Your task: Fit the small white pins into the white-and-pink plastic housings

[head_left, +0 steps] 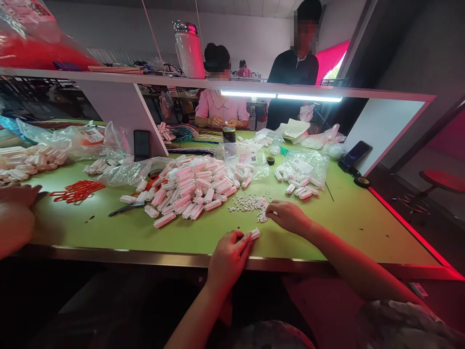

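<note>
Near the table's front edge, my left hand (228,257) grips a white plastic connector housing (255,234) between thumb and fingers; its end pokes out to the right. My right hand (290,217) is at the right edge of a scatter of tiny white plastic pieces (250,203). Its fingertips are pinched together, and whatever they hold is too small to make out. Behind my left hand rises a big heap of similar white housings (192,184). More housings (300,186) spill from a clear plastic bag (308,165) at the right.
Scissors (125,208) lie left of the heap, beside orange strips (78,190). A co-worker's hand (18,198) rests at the far left. Phones (142,145) lean against the shelf supports. A lit shelf (381,94) spans the table; two people are behind it.
</note>
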The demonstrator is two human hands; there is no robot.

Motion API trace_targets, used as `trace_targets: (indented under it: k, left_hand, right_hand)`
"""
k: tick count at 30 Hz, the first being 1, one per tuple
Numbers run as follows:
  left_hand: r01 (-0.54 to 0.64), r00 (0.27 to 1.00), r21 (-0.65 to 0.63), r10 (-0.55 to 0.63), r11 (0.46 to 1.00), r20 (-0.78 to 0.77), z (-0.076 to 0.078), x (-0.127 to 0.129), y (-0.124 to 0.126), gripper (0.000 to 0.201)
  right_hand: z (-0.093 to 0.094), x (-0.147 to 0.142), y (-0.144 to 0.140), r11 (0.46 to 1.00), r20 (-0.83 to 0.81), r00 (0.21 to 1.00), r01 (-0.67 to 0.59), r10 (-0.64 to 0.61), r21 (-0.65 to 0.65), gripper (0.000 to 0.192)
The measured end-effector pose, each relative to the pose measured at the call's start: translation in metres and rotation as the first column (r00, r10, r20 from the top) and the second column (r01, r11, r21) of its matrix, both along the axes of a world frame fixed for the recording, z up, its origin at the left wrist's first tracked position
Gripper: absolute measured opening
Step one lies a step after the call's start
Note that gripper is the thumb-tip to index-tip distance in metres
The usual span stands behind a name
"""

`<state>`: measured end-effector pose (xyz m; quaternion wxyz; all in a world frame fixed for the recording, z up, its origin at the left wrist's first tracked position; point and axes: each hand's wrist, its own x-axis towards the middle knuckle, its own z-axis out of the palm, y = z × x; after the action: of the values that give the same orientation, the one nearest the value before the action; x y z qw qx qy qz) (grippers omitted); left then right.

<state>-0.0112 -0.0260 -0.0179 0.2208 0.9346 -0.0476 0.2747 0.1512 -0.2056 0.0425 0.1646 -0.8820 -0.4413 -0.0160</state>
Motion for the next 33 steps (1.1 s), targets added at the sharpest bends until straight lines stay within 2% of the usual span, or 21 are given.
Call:
trace_targets:
  k: [5, 9, 12, 15, 18, 21, 27, 33]
  left_hand:
    - [0.001, 1.0, -0.053, -0.001, 0.999, -0.004, 0.002, 0.0, -0.001, 0.032]
    - [-0.02, 1.0, -0.073, 0.019, 0.997, -0.004, 0.002, -0.001, -0.001, 0.033]
    - [-0.048, 0.999, -0.074, 0.047, 0.996, -0.013, 0.0, -0.001, -0.001, 0.033]
    - [-0.062, 0.998, -0.09, 0.06, 0.994, -0.028, -0.001, -0.001, -0.001, 0.03]
    - [-0.06, 0.997, -0.099, 0.056, 0.993, -0.044, 0.0, 0.0, -0.002, 0.029]
    - [-0.065, 0.997, -0.092, 0.062, 0.994, -0.038, 0.0, 0.0, -0.002, 0.029]
    - [-0.071, 0.997, -0.1, 0.07, 0.993, -0.013, -0.005, 0.002, -0.001, 0.029]
    - [-0.094, 0.995, -0.109, 0.091, 0.99, -0.034, -0.005, 0.003, -0.001, 0.027]
  right_hand:
    - [-0.003, -0.005, 0.005, 0.985, 0.016, 1.0, 0.001, 0.002, -0.171, 0.017]
    - [-0.008, -0.004, 0.006, 0.98, 0.003, 1.0, 0.023, -0.023, -0.198, 0.016]
    - [-0.011, -0.003, 0.005, 0.989, -0.067, 0.998, -0.008, -0.002, -0.146, 0.015]
    - [-0.01, -0.006, 0.005, 0.995, -0.148, 0.984, -0.097, 0.099, 0.024, 0.013]
    - [-0.009, -0.013, 0.007, 0.96, -0.179, 0.955, -0.201, 0.237, 0.197, 0.015]
    - [-0.008, -0.022, 0.011, 0.927, -0.184, 0.935, -0.246, 0.305, 0.283, 0.018]
    - [-0.017, -0.03, 0.015, 0.902, -0.109, 0.938, -0.277, 0.329, 0.332, 0.017]
    - [-0.022, -0.032, 0.014, 0.93, -0.032, 0.963, -0.248, 0.266, 0.271, 0.014]
